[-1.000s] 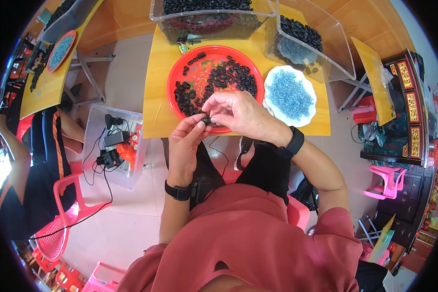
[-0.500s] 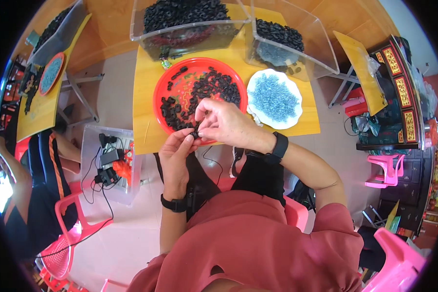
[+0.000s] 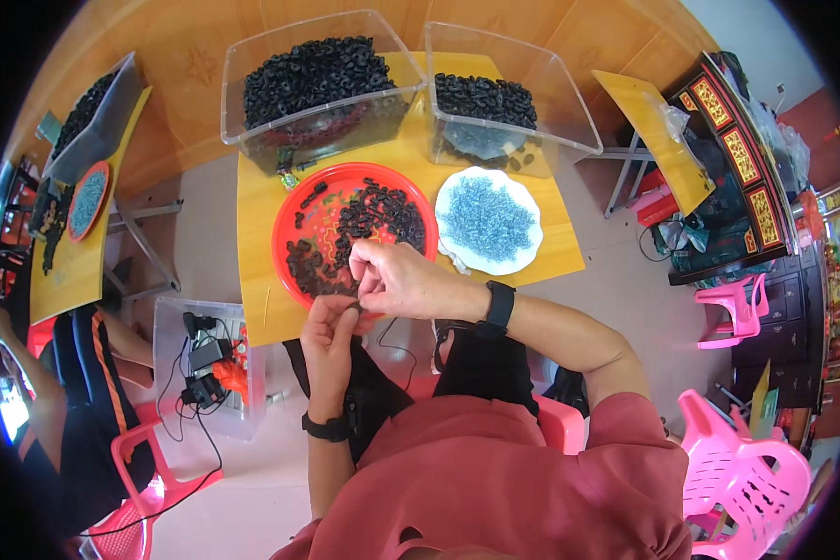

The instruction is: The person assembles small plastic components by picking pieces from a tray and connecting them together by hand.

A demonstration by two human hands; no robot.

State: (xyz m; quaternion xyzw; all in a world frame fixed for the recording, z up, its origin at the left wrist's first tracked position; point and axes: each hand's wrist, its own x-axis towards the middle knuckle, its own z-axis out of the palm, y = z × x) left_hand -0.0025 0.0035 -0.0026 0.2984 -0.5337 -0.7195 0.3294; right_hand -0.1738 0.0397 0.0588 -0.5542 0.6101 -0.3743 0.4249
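My left hand (image 3: 329, 347) and my right hand (image 3: 397, 282) meet just off the near edge of the red round tray (image 3: 429, 201), fingertips pinched together. Between them is a small dark piece, mostly covered by the fingers; it resembles the small black parts (image 3: 392, 210) scattered in the tray. Right of the tray stands a white plate (image 3: 535, 245) with a scalloped rim, heaped with small pale-blue clear pieces (image 3: 485, 217).
Two clear plastic bins (image 3: 322, 121) (image 3: 569, 131) of black parts stand at the back of the yellow table (image 3: 261, 322). A box (image 3: 163, 373) of cables and adapters sits on the floor at left. Another person (image 3: 75, 373) sits beyond it. Pink chairs (image 3: 747, 467) stand at right.
The view has tilted, so the table and hands sit lower and further left in the picture. Both hands keep their pinch on the small dark piece.
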